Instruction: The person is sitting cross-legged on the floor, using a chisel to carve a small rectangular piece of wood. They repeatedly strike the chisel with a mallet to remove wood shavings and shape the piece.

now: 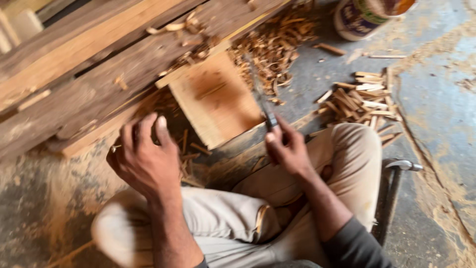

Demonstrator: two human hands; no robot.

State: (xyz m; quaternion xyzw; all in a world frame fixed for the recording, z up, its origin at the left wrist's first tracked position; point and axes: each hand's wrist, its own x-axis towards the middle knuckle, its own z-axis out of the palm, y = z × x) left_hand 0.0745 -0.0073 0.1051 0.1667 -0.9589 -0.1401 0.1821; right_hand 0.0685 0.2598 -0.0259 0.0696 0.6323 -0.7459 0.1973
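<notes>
My right hand (287, 149) grips the dark handle end of a long grey metal tool (259, 92). Its blurred blade points up and away over the right edge of a light wooden board (215, 99). The board lies tilted on the floor, in front of my crossed legs in beige trousers (352, 154). My left hand (146, 159) is curled just left of the board, back toward the camera. A small thin pale piece (115, 147) sticks out at its left side. I cannot tell what that piece is.
Long dark planks (89, 84) lie across the upper left. Wood shavings (272, 47) cover the floor behind the board. A pile of short sticks (364, 101) sits at the right, a round container (362, 17) at the top right, a hammer-like tool (396, 171) by my right knee.
</notes>
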